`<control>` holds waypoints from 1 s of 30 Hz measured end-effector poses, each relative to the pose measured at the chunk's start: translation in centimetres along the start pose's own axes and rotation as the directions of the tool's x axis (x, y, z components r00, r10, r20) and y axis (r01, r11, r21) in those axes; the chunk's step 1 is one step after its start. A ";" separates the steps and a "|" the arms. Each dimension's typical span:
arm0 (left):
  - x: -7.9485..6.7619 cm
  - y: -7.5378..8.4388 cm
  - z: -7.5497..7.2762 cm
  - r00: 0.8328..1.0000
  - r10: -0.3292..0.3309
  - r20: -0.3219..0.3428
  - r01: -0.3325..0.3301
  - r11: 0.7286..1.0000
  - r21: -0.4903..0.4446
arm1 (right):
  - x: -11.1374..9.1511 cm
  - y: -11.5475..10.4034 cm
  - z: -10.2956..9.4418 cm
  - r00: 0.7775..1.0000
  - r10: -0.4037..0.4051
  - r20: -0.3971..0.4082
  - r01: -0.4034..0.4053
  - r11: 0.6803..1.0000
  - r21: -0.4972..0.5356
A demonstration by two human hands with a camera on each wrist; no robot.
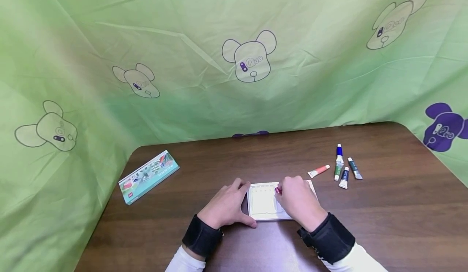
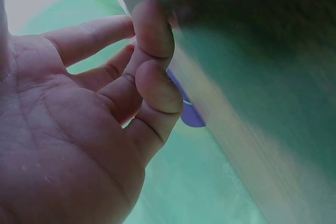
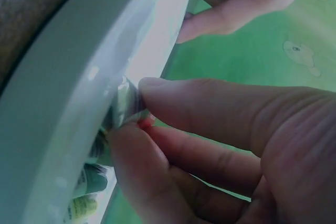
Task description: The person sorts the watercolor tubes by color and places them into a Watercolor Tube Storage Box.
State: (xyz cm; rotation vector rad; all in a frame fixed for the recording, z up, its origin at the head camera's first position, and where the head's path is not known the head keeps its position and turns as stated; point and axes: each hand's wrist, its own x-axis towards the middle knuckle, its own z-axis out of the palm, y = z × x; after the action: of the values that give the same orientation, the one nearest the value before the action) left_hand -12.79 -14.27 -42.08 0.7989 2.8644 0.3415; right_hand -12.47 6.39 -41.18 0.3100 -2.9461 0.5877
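A shallow white plastic tray (image 1: 265, 203) lies on the table in front of me. My left hand (image 1: 230, 203) grips its left end, thumb at the near corner and fingertips at the far one. In the left wrist view, the curled fingers (image 2: 152, 30) meet the tray's edge. Over the tray's right half, my right hand (image 1: 300, 201) pinches a small paint tube between thumb and fingers. The tube's shiny flat end (image 3: 126, 100) shows in the right wrist view, and a bit of red peeks out beside it. Green and yellow tubes (image 3: 92, 179) lie close by there.
Several paint tubes (image 1: 344, 177) in blue, green and dark tones lie at the right, with an orange-red tube (image 1: 319, 170) nearer the tray. A teal printed box (image 1: 149, 177) sits at the far left. Behind the brown table (image 1: 219, 158) hangs a green cloth (image 1: 183, 113).
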 end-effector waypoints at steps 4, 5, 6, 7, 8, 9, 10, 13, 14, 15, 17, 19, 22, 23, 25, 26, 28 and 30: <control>0.0 0.0 -0.1 1.000 0.005 -0.009 -0.004 1.000 0.010 | 0.0 -0.2 0.2 1.000 0.015 -0.007 -0.015 1.000 0.012; -0.1 -0.1 -0.1 1.000 0.005 -0.010 -0.005 1.000 0.013 | 0.0 -0.3 0.2 1.000 0.017 -0.002 -0.017 1.000 0.012; -0.1 -0.1 -0.1 1.000 0.005 -0.012 -0.005 1.000 0.014 | 0.0 -0.3 0.2 1.000 0.018 0.003 -0.018 1.000 0.013; -0.1 -0.1 -0.1 1.000 0.006 -0.011 -0.005 1.000 0.016 | 0.0 -0.3 0.2 1.000 0.013 0.006 -0.013 1.000 0.005; -0.1 -0.1 -0.1 1.000 0.005 -0.011 -0.005 1.000 0.016 | 0.0 -0.3 0.2 1.000 0.007 0.008 -0.007 1.000 -0.004; -0.1 -0.1 -0.1 1.000 0.004 -0.009 -0.004 1.000 0.014 | -0.1 -0.3 0.1 1.000 0.000 0.011 0.000 1.000 -0.012; 0.0 -0.1 -0.1 1.000 0.002 -0.007 -0.002 1.000 0.012 | -0.1 -0.2 0.0 1.000 -0.009 0.013 0.010 1.000 -0.025; 0.0 0.0 -0.1 1.000 -0.004 0.001 0.004 1.000 0.006 | -0.3 0.0 -0.4 0.997 -0.070 0.021 0.072 0.996 -0.061; 0.0 0.0 -0.1 1.000 -0.006 0.003 0.006 1.000 0.006 | -0.4 0.1 -0.5 0.995 -0.093 0.027 0.095 0.993 -0.067; 0.0 0.0 -0.1 1.000 -0.006 0.004 0.006 1.000 0.005 | -0.4 0.2 -0.6 0.993 -0.112 0.034 0.114 0.991 -0.071; 0.0 0.0 -0.2 1.000 -0.004 0.006 0.004 1.000 0.008 | -0.5 0.4 -0.6 0.988 -0.150 0.042 0.153 0.985 -0.082; 0.0 0.0 -0.2 1.000 -0.003 0.006 0.003 1.000 0.009 | -0.6 0.5 -0.6 0.984 -0.175 0.039 0.177 0.980 -0.088; 0.1 0.0 -0.2 1.000 -0.003 0.007 0.003 1.000 0.012 | -0.6 0.5 -0.5 0.983 -0.179 0.037 0.182 0.979 -0.094; 0.1 0.0 -0.2 1.000 -0.004 0.008 0.004 1.000 0.014 | -0.6 0.5 -0.5 0.983 -0.181 0.035 0.184 0.978 -0.095; 0.1 0.0 -0.2 1.000 -0.004 0.009 0.004 1.000 0.017 | -0.6 0.5 -0.4 0.983 -0.178 0.037 0.181 0.979 -0.092; 0.1 0.0 -0.2 1.000 -0.005 0.009 0.004 1.000 0.017 | -0.6 0.5 -0.4 0.984 -0.175 0.039 0.178 0.980 -0.090; 0.1 0.0 -0.2 1.000 -0.006 0.011 0.006 1.000 0.016 | -0.5 0.5 -0.3 0.985 -0.169 0.047 0.172 0.981 -0.084; 0.1 0.0 -0.2 1.000 -0.007 0.011 0.006 1.000 0.013 | -0.5 0.5 -0.2 0.986 -0.160 0.050 0.164 0.984 -0.073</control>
State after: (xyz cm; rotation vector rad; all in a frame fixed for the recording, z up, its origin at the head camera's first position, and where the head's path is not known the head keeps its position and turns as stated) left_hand -12.87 -14.25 -41.87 0.7909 2.8614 0.3177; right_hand -12.07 7.02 -41.24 0.5550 -2.9387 0.4499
